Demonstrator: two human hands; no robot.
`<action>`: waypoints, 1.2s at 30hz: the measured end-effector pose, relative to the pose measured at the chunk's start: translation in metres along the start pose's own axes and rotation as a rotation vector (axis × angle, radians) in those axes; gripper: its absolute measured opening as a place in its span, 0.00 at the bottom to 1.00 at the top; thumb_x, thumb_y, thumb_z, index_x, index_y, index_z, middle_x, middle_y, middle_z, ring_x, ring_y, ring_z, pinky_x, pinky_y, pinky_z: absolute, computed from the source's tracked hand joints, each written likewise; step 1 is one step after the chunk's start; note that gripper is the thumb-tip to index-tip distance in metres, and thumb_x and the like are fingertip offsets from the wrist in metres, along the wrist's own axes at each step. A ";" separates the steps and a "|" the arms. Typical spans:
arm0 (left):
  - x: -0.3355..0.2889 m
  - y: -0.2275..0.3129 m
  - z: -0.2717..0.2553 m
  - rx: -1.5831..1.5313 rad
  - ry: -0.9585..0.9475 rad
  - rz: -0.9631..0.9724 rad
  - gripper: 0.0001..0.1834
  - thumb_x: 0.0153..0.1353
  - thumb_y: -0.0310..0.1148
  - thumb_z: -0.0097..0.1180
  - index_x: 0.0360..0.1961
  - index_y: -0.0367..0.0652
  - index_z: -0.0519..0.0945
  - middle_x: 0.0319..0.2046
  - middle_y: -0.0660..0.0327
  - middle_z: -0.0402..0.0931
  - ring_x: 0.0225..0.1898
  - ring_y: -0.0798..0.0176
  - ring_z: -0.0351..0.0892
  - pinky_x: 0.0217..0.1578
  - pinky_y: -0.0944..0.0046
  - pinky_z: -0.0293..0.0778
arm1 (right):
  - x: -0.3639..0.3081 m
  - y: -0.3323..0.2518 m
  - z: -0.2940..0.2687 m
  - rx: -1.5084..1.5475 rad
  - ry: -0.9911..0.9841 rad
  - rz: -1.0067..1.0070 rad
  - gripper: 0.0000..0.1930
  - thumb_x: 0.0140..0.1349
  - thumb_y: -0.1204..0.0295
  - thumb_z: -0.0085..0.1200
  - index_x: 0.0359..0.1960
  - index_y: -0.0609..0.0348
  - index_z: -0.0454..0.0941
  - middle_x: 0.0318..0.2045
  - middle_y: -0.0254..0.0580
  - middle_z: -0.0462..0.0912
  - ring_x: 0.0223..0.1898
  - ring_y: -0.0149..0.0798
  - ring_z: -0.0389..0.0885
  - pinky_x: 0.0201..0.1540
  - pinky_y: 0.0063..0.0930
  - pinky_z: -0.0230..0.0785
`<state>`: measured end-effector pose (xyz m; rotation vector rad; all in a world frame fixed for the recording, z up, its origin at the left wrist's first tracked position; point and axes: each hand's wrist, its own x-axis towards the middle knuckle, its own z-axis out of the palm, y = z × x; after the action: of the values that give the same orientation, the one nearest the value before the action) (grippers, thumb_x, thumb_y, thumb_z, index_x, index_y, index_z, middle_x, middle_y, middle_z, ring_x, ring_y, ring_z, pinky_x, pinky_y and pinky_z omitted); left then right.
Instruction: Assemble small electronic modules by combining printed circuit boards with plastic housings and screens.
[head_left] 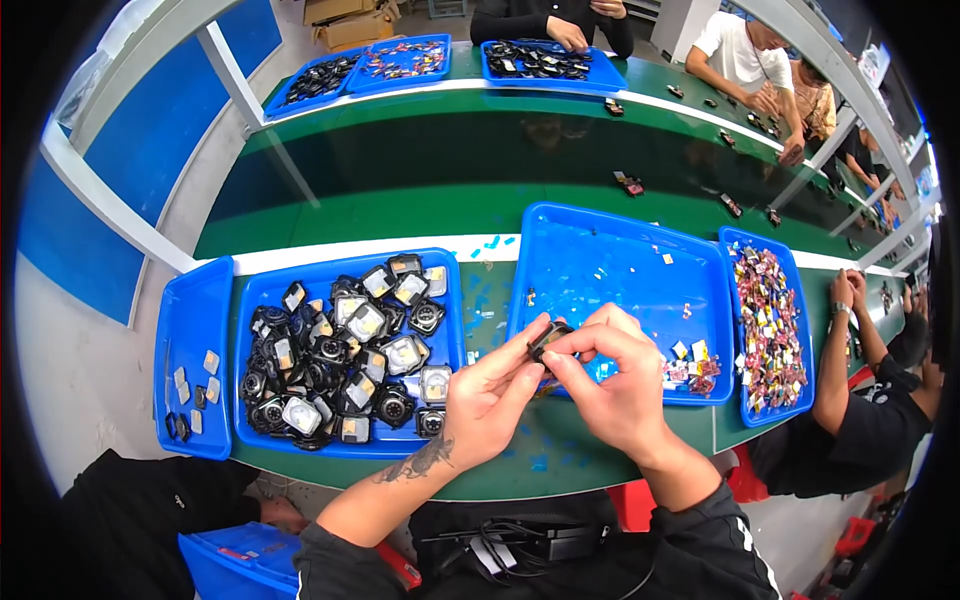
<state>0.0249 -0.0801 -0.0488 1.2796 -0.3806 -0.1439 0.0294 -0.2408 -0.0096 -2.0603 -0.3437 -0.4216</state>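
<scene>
Near centre toward four o'clock, left hand and right hand pinching dark part, partly finger-hidden, person near twelve cut off.

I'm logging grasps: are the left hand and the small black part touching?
Touching. The head view shows the left hand holding the small black part, with no gap between.

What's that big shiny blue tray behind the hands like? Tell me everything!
The big, shiny, rectangular blue tray looks like plastic, with low walls and rounded corners. It lies flat on the green table. Pink, yellow and white pieces bunch in its near right corner; a few tiny bits lie elsewhere. The left hand and right hand hide part of its near left side.
</scene>
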 end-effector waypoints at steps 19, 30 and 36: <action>0.000 -0.005 -0.002 0.120 -0.009 0.055 0.23 0.69 0.21 0.45 0.65 0.30 0.64 0.62 0.51 0.70 0.59 0.64 0.72 0.59 0.65 0.69 | 0.001 0.000 0.003 -0.130 0.026 -0.104 0.08 0.50 0.75 0.67 0.24 0.56 0.77 0.23 0.34 0.71 0.28 0.36 0.73 0.50 0.38 0.60; 0.006 0.004 -0.007 -0.105 0.235 0.109 0.18 0.68 0.21 0.45 0.58 0.34 0.72 0.53 0.51 0.75 0.52 0.62 0.77 0.52 0.63 0.77 | -0.012 0.016 0.006 0.643 -0.214 0.323 0.11 0.60 0.81 0.60 0.42 0.65 0.74 0.40 0.40 0.81 0.42 0.28 0.81 0.47 0.22 0.75; 0.010 0.025 -0.023 0.455 -0.003 0.219 0.17 0.61 0.16 0.50 0.49 0.35 0.81 0.52 0.48 0.76 0.48 0.59 0.80 0.46 0.67 0.75 | -0.013 0.014 0.001 0.709 -0.180 0.351 0.07 0.63 0.81 0.56 0.42 0.69 0.78 0.38 0.40 0.82 0.42 0.28 0.81 0.47 0.22 0.76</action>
<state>0.0395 -0.0553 -0.0286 1.6728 -0.5750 0.1356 0.0238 -0.2480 -0.0259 -1.4173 -0.1905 0.1008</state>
